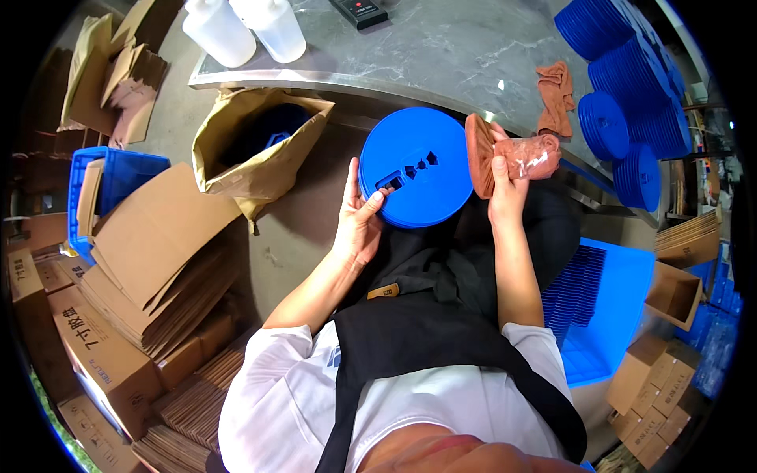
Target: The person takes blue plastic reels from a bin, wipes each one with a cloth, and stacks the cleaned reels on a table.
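My left hand (360,225) holds a blue plastic reel (430,185) by its left edge, thumb on the face and fingers round the rim and behind. The reel is round, with a slot and small cut-outs near its middle, its face turned up toward me. In my right hand (509,193) is a reddish-brown cloth pad (482,162), its bunched end (535,158) wrapped in clear plastic. The pad's flat side is at the reel's right edge; whether they touch I cannot tell.
A grey bench (449,59) with a metal edge lies ahead, bearing white bottles (280,35), a crumpled cloth (555,94) and stacked blue reels (631,79). An open paper sack (229,173) stands left, near flat cardboard (165,236). A blue crate (611,315) holding reels sits right.
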Demonstrator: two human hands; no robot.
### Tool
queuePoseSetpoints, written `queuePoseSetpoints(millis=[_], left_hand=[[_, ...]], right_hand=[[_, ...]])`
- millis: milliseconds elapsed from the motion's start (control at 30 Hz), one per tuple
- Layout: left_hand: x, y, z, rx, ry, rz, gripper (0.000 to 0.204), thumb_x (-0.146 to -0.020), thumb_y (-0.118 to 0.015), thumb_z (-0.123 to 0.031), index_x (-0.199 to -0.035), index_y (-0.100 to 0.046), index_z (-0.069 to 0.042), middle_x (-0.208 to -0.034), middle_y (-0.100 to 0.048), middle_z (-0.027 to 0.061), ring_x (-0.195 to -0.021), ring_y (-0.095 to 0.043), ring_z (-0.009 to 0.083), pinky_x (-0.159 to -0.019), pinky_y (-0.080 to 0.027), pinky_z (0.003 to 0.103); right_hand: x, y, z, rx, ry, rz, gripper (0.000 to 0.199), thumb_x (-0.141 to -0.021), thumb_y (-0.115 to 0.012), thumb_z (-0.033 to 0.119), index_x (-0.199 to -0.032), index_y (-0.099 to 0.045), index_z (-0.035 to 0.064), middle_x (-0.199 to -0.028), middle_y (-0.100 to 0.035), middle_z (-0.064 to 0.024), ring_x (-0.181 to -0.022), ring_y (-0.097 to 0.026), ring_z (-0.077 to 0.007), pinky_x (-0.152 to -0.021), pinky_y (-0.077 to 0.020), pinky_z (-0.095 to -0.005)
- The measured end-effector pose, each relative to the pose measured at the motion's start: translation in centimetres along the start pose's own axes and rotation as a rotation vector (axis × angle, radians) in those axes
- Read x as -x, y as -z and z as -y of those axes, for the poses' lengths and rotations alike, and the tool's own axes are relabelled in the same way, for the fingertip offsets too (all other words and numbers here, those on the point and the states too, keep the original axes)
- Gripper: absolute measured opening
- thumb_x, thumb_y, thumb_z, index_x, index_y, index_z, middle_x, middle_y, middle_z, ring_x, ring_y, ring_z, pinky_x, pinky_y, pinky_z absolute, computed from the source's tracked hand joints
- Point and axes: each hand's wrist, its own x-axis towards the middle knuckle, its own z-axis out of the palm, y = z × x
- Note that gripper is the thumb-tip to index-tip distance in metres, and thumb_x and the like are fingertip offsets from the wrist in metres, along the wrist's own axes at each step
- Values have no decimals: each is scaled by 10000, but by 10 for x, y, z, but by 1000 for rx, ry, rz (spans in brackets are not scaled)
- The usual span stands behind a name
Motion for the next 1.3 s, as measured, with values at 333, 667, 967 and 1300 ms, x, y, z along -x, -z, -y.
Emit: queuePoseSetpoints(millis=[333,667,967,1300], left_hand=[[-5,1,9,137,101,24,631,-922,-510,-75,-1460,-233,-253,-1420,-378,103,-1275,-411,274,-1030,-385,457],[-5,-11,14,-130,70,103,668,-884,-568,-23,-1456,-246,-146,-991,-560,50,-971,-564,164,-938,-453,380],[1,17,-4,102,282,100,618,-911,-488,-199,-1465,-221,-137,-1430,-366,116,-1291,-390,262,-1083,-312,420],[-6,-1,-7,-215,239,78,438,-892,-527,-31,-1306,-392,-84,-1178,-529,92,-1109,-526,231,-955,-429,442]], right_hand=[[53,-60,7,1032,553,385,322,-732,-673,174,-1033,-624,70,-1182,-608,-112,-1127,-564,-279,-938,-426,-364],[-29,-31,-17,921,395,-103,446,-622,-753,78,-1040,-602,43,-1132,-614,-130,-1056,-560,-334,-917,-435,-392],[24,-58,14,876,501,781,300,-721,-584,46,-1019,-609,54,-1261,-560,-62,-1221,-478,-240,-930,-401,-391],[50,6,17,924,563,530,284,-730,-669,113,-1009,-621,81,-1236,-576,-86,-1201,-503,-250,-904,-443,-380]])
